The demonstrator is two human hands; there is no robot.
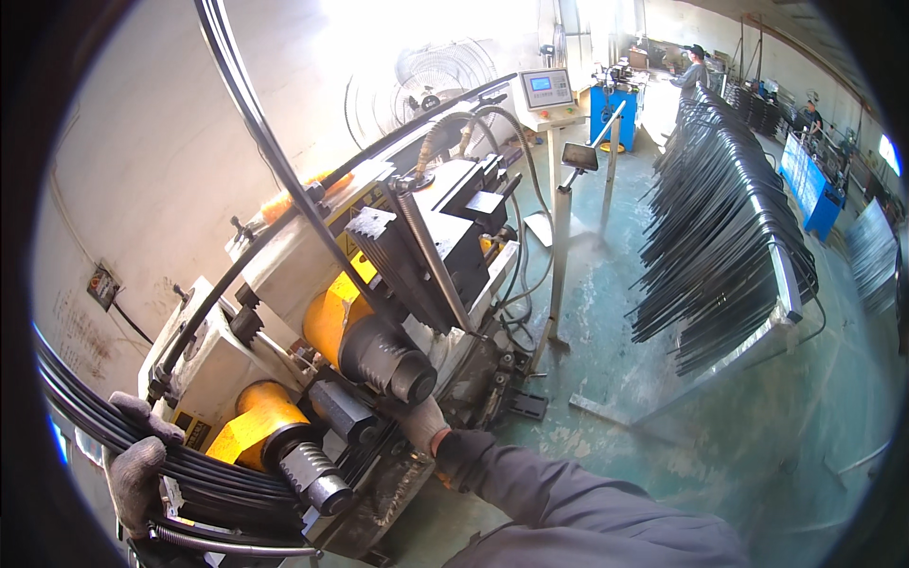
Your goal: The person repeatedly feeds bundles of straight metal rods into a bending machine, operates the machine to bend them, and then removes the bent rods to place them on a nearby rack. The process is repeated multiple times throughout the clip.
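Observation:
At lower left, my left hand (138,473) wears a grey work glove and is closed around a bundle of thin black rods (85,417). The bundle runs along the near side of a white machine (204,355) with two yellow arms (258,421) and dark ribbed cylinders (312,470). My right hand (423,423), also gloved, reaches in just below the larger black cylinder (388,360). The machine hides its fingers, so what they touch cannot be seen. More long black rods (248,99) slant down from the top across the machine.
A control box with a screen (546,87) stands beyond the machine, near a large fan (436,85). To the right, a rack rail (784,275) carries many hanging black rods (696,218). Two people (696,71) are farther back, near blue machines (614,115).

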